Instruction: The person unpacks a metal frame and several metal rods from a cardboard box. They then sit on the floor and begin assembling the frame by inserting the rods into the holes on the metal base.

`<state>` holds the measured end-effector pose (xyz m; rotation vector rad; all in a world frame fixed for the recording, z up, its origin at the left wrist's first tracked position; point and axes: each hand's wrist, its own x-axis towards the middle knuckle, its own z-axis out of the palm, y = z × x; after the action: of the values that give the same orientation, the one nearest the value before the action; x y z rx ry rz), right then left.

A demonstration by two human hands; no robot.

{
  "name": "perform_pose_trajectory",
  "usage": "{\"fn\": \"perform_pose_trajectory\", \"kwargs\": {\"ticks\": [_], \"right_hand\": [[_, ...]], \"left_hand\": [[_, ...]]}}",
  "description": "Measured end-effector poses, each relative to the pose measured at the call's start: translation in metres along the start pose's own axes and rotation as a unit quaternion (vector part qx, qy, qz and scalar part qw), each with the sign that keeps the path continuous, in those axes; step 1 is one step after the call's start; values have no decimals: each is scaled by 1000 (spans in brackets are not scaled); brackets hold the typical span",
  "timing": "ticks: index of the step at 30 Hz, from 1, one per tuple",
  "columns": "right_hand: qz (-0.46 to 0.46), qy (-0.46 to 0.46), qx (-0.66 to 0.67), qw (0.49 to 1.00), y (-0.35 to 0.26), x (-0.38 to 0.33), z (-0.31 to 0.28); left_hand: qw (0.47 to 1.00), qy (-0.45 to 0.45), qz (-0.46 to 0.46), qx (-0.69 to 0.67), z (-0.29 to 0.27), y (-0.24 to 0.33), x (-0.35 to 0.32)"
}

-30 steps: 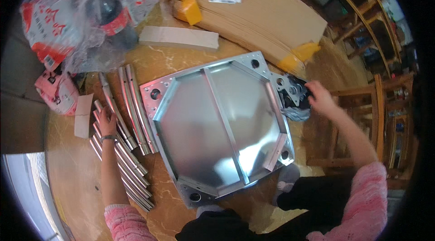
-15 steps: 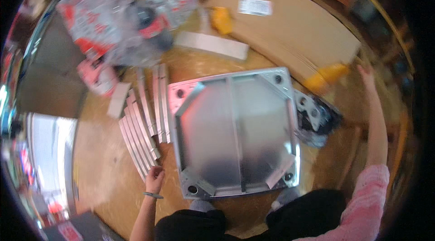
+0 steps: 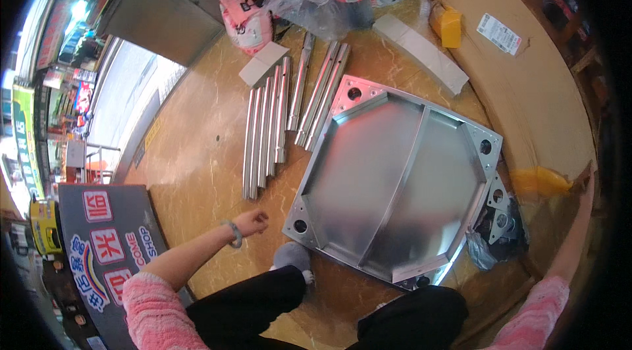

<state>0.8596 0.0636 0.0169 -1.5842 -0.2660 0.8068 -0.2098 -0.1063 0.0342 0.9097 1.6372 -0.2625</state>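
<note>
Shiny octagonal sheet-metal tray (image 3: 395, 185) with a centre rib and holed corner tabs: lies flat on the tan marbled floor (image 3: 197, 152), just ahead of the person's knees. Long silver metal tubes (image 3: 266, 126): a loose row at the tray's 9 to 11 o'clock, the nearest pair touching its rim. Left hand (image 3: 253, 222): at the tray's 8 o'clock, fingers loosely curled, holding nothing, closest to the lower tube ends. Right hand (image 3: 584, 175): stretched out at 3 o'clock onto the flat brown cardboard sheet (image 3: 526, 87); whether it grips is not discernible. Black plastic bag of metal brackets (image 3: 500, 225): tucked against the tray at 4 o'clock. Handling note, as a judgement: take one tube at a time near its middle, so the rest stay in their row
</note>
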Motion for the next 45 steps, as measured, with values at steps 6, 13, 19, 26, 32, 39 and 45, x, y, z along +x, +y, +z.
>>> {"fn": "perform_pose_trajectory", "kwargs": {"ticks": [6,13,19,26,32,39,45], "right_hand": [[-46,-1,-261,964,-19,-1,-2],[-221,20,-413,883,-45,-3,-20],[-23,-29,-124,992,-10,-30,-6],[174,-107,82,976,20,-56,15],[276,0,199,940,32,-104,31],[-52,-5,40,998,17,-113,52],[-140,59,-199,968,-41,-77,59]], "left_hand": [[957,44,-185,-220,51,5,47],[942,34,-121,-312,81,-26,86],[948,168,-25,-269,105,-54,110],[945,324,-19,-37,105,-45,120],[948,309,-60,-40,84,-20,108],[955,279,-26,-96,82,-23,106],[957,269,46,-98,80,-38,117]]}}
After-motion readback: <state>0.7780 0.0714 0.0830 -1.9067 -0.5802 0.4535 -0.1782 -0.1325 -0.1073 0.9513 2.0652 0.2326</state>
